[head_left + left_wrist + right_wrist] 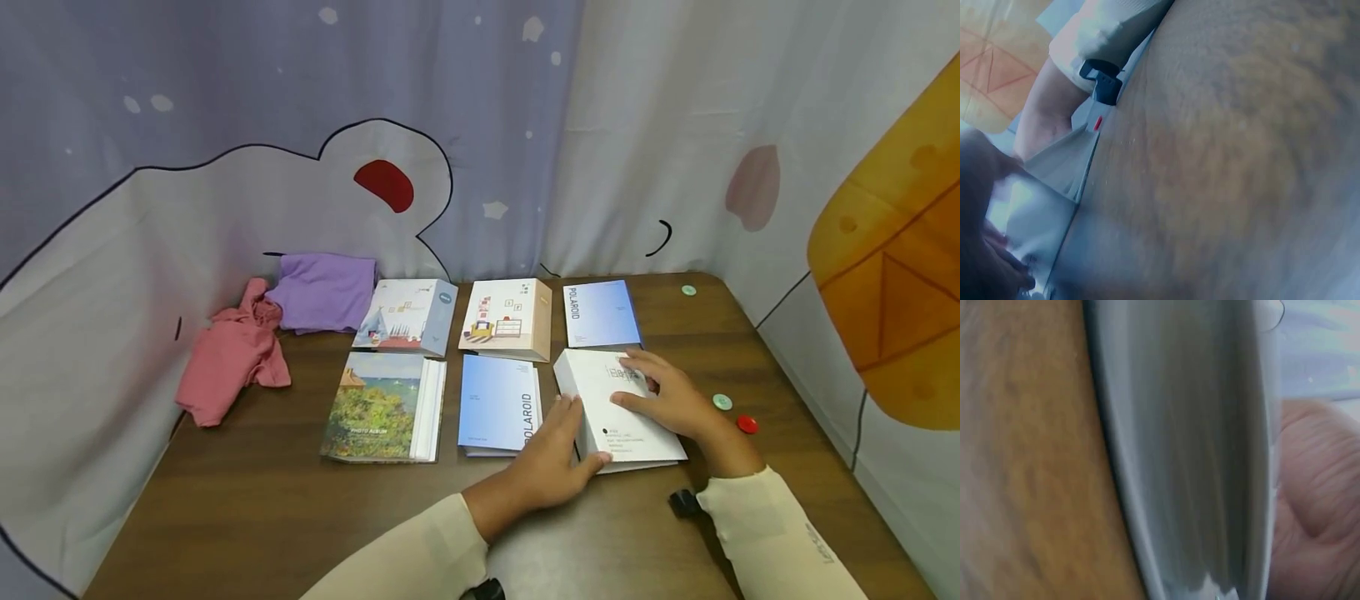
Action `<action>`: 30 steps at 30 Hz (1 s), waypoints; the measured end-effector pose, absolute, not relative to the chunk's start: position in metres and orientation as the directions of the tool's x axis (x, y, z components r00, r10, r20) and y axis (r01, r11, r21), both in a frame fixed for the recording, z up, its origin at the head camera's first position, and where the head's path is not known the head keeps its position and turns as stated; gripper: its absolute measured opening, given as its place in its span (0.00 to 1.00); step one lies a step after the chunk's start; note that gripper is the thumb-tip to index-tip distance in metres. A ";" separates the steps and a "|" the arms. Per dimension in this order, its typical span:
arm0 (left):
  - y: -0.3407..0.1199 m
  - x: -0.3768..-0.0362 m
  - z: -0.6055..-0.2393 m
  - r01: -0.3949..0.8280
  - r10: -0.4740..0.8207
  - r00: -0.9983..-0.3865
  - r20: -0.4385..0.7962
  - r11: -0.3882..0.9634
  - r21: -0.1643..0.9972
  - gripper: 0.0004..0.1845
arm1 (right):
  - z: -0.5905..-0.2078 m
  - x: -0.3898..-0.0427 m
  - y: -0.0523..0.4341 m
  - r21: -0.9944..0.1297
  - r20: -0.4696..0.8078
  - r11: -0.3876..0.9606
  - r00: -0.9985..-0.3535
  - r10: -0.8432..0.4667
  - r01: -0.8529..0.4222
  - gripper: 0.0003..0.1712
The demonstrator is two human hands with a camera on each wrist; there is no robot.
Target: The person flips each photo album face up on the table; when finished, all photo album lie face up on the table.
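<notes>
From the head camera, a white album [618, 408] lies flat at the near right of the table [247, 500], just beside a blue album [498, 404]. The left hand [551, 458] curls against its left edge, thumb at the near corner; the right hand [667, 396] rests flat on the cover with its fingers straight.

From the left wrist, the white album [1054, 169] shows a thick block of pages: probably stiff, fairly heavy and smooth-covered.

From the right wrist, the page edges [1191, 456] fill the view beside the palm [1316, 506]; gripping both long edges looks safest.

Centre-right of frame: right hand [663, 390] lies flat on the white album [617, 410], left hand [558, 454] grips its near-left edge. Five more albums [497, 402] sit left and behind.
</notes>
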State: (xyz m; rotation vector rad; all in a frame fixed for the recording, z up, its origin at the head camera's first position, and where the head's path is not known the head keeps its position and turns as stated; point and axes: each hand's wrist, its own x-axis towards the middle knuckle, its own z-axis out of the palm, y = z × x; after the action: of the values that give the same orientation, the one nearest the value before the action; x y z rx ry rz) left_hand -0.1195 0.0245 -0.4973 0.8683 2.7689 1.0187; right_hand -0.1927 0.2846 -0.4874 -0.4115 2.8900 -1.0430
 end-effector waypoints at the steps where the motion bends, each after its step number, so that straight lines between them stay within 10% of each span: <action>1: 0.025 -0.118 -0.497 0.483 0.531 -0.841 0.104 0.648 0.589 0.48 | -0.488 -0.192 0.284 -0.622 0.039 0.750 -0.966 -0.255 -0.223 0.44; 30: 0.020 -0.127 -0.489 0.509 0.509 -0.853 0.112 0.767 0.392 0.43 | -0.486 -0.190 0.273 -0.505 -0.010 0.846 -0.979 -0.202 -0.169 0.48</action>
State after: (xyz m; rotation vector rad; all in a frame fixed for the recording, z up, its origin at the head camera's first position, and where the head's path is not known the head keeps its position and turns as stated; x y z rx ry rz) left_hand -0.1269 0.0205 -0.4893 0.8502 2.9514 0.6541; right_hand -0.1895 0.2732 -0.4863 -0.2974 2.9577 -0.8007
